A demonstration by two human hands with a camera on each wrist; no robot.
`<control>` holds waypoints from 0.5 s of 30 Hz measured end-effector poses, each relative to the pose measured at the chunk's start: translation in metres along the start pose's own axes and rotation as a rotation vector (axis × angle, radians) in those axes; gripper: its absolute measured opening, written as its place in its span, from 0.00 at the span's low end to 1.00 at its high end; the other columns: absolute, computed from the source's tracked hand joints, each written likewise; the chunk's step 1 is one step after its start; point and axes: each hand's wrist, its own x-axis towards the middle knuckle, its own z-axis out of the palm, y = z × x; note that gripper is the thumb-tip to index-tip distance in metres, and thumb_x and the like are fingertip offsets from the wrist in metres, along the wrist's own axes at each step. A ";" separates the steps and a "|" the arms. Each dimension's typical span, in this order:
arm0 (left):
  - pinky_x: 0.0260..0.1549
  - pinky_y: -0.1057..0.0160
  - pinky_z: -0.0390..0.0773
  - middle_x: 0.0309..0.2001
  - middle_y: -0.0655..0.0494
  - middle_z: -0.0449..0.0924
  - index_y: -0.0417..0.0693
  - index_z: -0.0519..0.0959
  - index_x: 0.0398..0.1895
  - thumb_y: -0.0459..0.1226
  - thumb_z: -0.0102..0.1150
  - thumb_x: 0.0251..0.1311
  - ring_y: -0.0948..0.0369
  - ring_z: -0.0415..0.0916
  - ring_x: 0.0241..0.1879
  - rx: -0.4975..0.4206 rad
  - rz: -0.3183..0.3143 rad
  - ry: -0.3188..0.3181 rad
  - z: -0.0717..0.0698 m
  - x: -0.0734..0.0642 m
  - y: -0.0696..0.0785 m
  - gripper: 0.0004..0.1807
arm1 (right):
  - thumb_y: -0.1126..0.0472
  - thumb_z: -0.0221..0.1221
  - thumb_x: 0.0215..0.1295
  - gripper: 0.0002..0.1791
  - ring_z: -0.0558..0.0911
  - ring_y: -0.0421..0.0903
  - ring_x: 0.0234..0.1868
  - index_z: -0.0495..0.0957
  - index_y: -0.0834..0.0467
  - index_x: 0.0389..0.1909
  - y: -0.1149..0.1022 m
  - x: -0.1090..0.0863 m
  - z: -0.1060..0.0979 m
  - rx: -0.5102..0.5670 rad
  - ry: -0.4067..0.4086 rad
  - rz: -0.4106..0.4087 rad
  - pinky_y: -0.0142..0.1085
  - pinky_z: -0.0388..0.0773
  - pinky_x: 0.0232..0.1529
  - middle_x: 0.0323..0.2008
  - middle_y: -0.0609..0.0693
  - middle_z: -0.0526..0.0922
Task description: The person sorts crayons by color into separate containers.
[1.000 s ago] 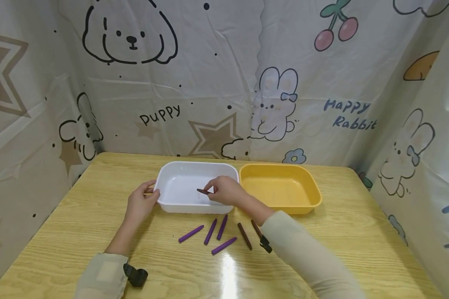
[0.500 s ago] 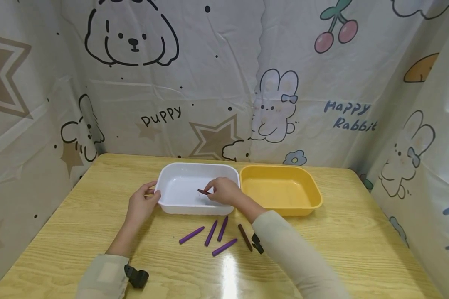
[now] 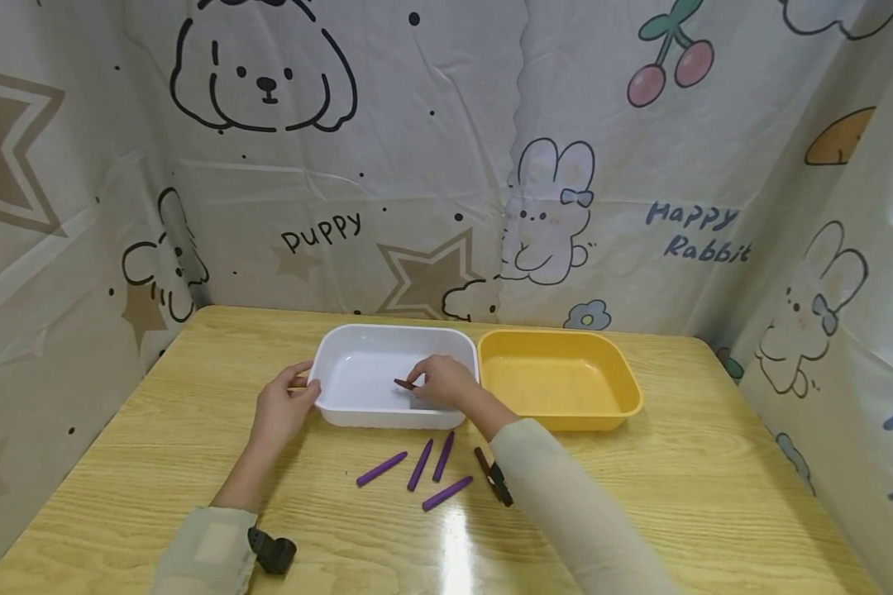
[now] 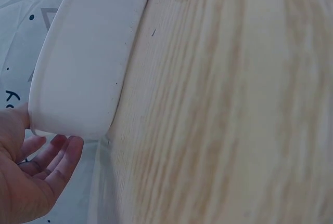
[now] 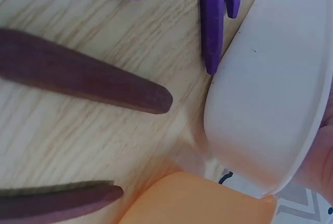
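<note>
Right forearm (image 3: 565, 508) has shifted leftward, fingers (image 3: 418, 368) pinching a brown crayon (image 3: 403, 384).

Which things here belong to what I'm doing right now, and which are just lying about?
In use:
brown crayon, pinched in the right hand
white tray, held at one end by the left hand

Just lying about for now, though they may well belong too:
four purple crayons
two loose brown crayons
yellow tray

Crayons (image 3: 381, 468) and trays (image 3: 558, 421) on table (image 3: 714, 496)
</note>
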 end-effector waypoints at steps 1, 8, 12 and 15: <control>0.37 0.66 0.83 0.50 0.37 0.75 0.41 0.66 0.64 0.37 0.50 0.64 0.54 0.80 0.42 -0.001 0.000 0.000 0.000 0.000 0.000 0.25 | 0.59 0.62 0.59 0.11 0.76 0.43 0.39 0.84 0.53 0.43 0.000 0.001 0.001 0.000 -0.003 0.004 0.36 0.75 0.48 0.43 0.48 0.85; 0.36 0.66 0.83 0.49 0.38 0.76 0.41 0.67 0.63 0.37 0.51 0.63 0.57 0.80 0.40 0.004 0.005 0.009 -0.001 0.000 -0.002 0.25 | 0.59 0.61 0.59 0.11 0.77 0.43 0.39 0.84 0.53 0.43 0.001 0.005 0.007 -0.001 -0.012 0.020 0.37 0.75 0.49 0.43 0.48 0.84; 0.36 0.66 0.83 0.49 0.38 0.75 0.41 0.67 0.63 0.36 0.51 0.63 0.56 0.80 0.40 -0.004 0.006 0.005 -0.001 0.000 -0.002 0.24 | 0.60 0.62 0.58 0.10 0.76 0.43 0.38 0.84 0.53 0.41 0.001 0.006 0.010 -0.023 -0.012 0.014 0.36 0.75 0.48 0.41 0.47 0.85; 0.36 0.66 0.83 0.50 0.37 0.75 0.41 0.67 0.63 0.36 0.50 0.64 0.55 0.80 0.41 -0.005 0.008 0.002 -0.001 0.000 -0.001 0.24 | 0.60 0.62 0.57 0.09 0.75 0.42 0.37 0.84 0.53 0.39 0.000 0.007 0.011 -0.044 -0.016 0.015 0.35 0.74 0.46 0.40 0.47 0.85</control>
